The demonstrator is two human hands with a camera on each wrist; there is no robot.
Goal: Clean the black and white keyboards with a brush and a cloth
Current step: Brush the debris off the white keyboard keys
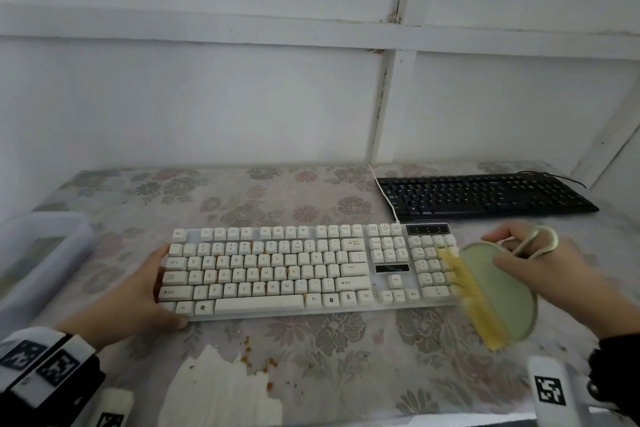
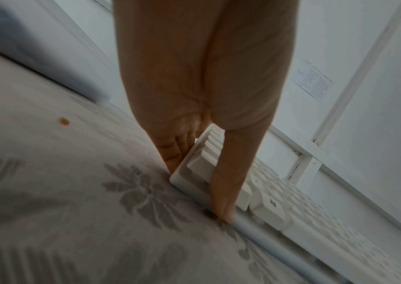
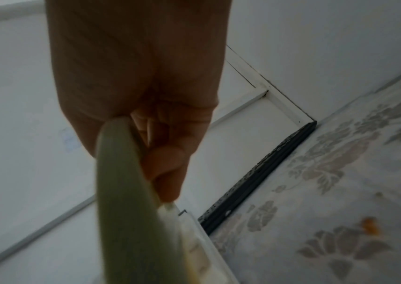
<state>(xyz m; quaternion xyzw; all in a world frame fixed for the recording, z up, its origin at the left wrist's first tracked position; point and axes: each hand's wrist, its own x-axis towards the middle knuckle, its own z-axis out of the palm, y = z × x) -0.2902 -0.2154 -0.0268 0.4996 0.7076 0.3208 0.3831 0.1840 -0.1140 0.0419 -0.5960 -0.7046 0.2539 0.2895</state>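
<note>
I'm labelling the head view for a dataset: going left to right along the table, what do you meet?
Translucent plastic box → left hand gripping the end of the white keyboard → yellow-bristled green oval brush → right hand holding it.

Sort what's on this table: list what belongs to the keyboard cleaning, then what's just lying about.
In the job:
white keyboard, held by the left hand
brush, in the right hand
black keyboard
white cloth

Lying about:
clear plastic bin
orange crumbs
</note>
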